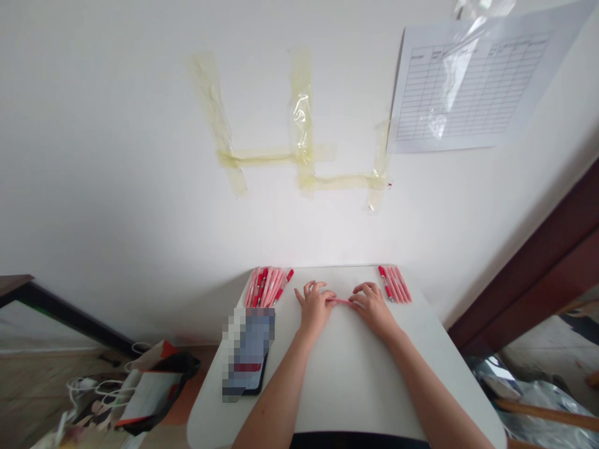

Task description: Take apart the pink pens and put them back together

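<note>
Holding both forearms out over the white table (355, 386), we have them angled inward so that our hands nearly meet near its far part; our left hand (314, 304) is bent at the wrist, palm down, with the thumb and forefinger pinched together and the other fingers fanned loosely forward; our right hand (373, 305) mirrors it, its thumb and forefinger closed in a pinch and the rest curled above.

The thin pink pen (343, 301) lies crosswise between the two hands; we have one end clamped in each pinch, with only its middle showing bare; our fingertips cover both ends, and we cannot tell whether it touches the table or sits just above it.

To the left of our left hand, a bunch of pink and red pens (267, 287) lies close together by the table's far left corner; a smaller row of pens (397, 285), pink with a red one, rests just beside our right hand's fingers, bounding the space on that side; nearer to us, a phone (255, 377), largely blurred out, lies left of our left forearm; beyond the table rises the white wall (154, 174), with yellowed tape (303, 112) and a printed sheet (468, 87) stuck on it.
</note>
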